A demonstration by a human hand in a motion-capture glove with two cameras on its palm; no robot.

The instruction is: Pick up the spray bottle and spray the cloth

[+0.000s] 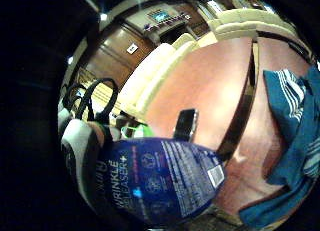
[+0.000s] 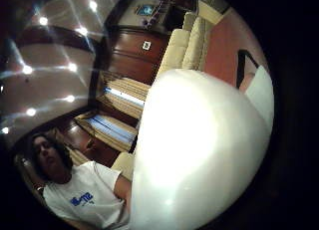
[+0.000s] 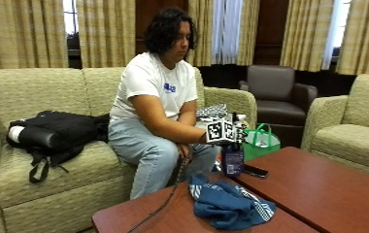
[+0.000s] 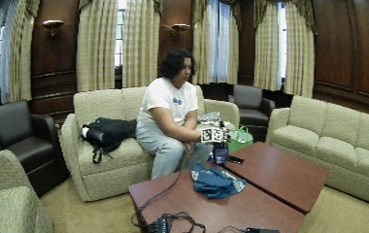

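Your gloved right hand (image 3: 231,132) is wrapped round the top of the dark blue plastic spray bottle with the white-print label (image 3: 232,160), fingers curled on the neck/trigger area, though the marker hides the fingers in the outside view, so exact trigger finger placement can't be told. The little-finger palm view backs this up: the bottle's label fills the space right next to the palm. The bottle hangs upright, about level w/ the near edge of the reddish-brown wooden table (image 3: 313,184); whether its base touches the top or sits just above it isn't clear.

The crumpled blue cloth with white stripes (image 3: 229,204) lies on the table, near the bottle but apart from it, towards the camera side. A small black phone (image 3: 256,171) lies flat on the table just beside the bottle.

For the step in hand, probably the lift and aim:
- Keep the bottle upright while you bring it over, so the tube stays fed.
- Turn the nozzle to face the cloth before squeezing; nozzle direction isn't visible now, so check it.
- Hold above the cloth, not touching it.
- Aim away from the phone, as mist could drift onto it.
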